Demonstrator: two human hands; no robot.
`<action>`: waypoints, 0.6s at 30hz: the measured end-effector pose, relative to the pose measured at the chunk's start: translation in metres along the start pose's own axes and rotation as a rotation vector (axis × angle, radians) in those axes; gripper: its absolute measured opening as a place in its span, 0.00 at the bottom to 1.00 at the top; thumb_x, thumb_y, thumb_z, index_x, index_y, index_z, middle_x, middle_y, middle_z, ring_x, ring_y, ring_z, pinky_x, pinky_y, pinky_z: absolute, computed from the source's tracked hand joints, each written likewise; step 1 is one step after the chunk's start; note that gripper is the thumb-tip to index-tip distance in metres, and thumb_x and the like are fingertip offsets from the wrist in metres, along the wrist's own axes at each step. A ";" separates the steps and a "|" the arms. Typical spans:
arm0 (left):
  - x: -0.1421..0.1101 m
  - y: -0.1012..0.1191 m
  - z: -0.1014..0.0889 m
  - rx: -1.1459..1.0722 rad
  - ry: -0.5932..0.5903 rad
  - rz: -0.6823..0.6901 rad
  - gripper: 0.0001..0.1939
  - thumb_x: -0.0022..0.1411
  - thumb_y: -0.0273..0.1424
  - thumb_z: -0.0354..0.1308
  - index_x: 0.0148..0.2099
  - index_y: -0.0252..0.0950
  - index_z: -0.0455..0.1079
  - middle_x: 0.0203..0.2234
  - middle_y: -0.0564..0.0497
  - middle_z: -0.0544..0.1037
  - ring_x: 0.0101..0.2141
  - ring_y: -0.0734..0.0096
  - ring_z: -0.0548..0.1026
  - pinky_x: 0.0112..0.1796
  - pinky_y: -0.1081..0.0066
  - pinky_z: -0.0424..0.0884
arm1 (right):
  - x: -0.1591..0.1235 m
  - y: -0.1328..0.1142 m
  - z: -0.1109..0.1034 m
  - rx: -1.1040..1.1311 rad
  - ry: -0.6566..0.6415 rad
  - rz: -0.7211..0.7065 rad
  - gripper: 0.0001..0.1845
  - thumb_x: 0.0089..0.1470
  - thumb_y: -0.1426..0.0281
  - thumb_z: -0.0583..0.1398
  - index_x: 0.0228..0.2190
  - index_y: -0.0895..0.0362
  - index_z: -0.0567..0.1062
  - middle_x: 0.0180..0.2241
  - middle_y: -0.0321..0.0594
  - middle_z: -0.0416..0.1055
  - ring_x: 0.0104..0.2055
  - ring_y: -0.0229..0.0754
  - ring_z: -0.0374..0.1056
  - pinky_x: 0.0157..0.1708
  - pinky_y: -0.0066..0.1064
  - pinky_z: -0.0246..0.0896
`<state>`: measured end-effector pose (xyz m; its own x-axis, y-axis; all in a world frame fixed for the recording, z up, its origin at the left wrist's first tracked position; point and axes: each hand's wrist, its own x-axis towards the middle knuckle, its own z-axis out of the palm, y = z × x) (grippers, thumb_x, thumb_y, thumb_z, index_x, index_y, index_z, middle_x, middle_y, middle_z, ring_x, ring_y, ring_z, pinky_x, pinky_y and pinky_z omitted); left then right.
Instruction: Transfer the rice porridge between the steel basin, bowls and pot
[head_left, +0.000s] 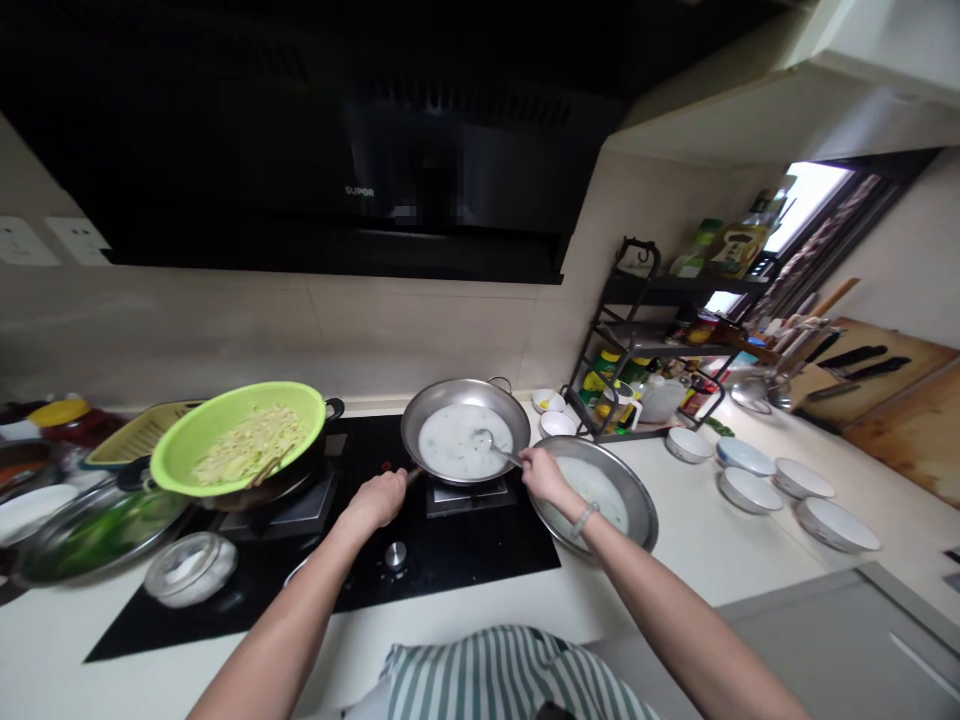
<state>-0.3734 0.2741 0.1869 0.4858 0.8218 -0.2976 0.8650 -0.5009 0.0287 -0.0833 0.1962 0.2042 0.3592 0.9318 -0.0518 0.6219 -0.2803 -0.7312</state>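
Observation:
A metal wok stands on the right burner, with milky white liquid and small green bits in it. My left hand is wrapped round the wok's handle. In my right hand is the handle of a metal ladle, its bowl dipping into the white liquid. Below my right wrist sits a wide metal basin of similar white liquid on the counter, partly hidden by my hand and forearm.
A green colander of pale shredded food rests over a pot on the left burner. A glass jar stands in front of it. Several bowls are on the right counter, near a black spice rack. A range hood hangs above.

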 end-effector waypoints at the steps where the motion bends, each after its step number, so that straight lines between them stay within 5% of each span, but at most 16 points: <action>1: 0.000 0.000 0.000 -0.005 0.004 0.001 0.16 0.61 0.22 0.46 0.51 0.31 0.65 0.42 0.33 0.76 0.44 0.51 0.77 0.39 0.60 0.72 | 0.001 0.000 0.001 0.039 0.000 0.031 0.12 0.49 0.81 0.54 0.34 0.62 0.75 0.22 0.42 0.72 0.28 0.39 0.67 0.28 0.26 0.56; 7: 0.001 -0.002 0.001 -0.025 0.002 0.010 0.17 0.60 0.22 0.45 0.51 0.31 0.64 0.43 0.33 0.76 0.44 0.52 0.76 0.39 0.61 0.72 | -0.005 -0.001 -0.010 0.313 -0.018 0.214 0.08 0.48 0.78 0.53 0.32 0.60 0.70 0.14 0.30 0.63 0.13 0.31 0.51 0.14 0.23 0.43; 18: 0.001 -0.002 0.001 0.006 -0.008 0.016 0.17 0.60 0.23 0.46 0.51 0.31 0.64 0.43 0.34 0.76 0.44 0.51 0.76 0.38 0.60 0.72 | -0.023 -0.006 -0.036 0.583 -0.041 0.309 0.07 0.44 0.80 0.54 0.24 0.57 0.69 0.14 0.32 0.64 0.13 0.30 0.50 0.13 0.22 0.40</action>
<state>-0.3743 0.2756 0.1855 0.4989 0.8113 -0.3050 0.8562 -0.5159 0.0283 -0.0700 0.1680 0.2343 0.4267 0.8398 -0.3357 0.0118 -0.3764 -0.9264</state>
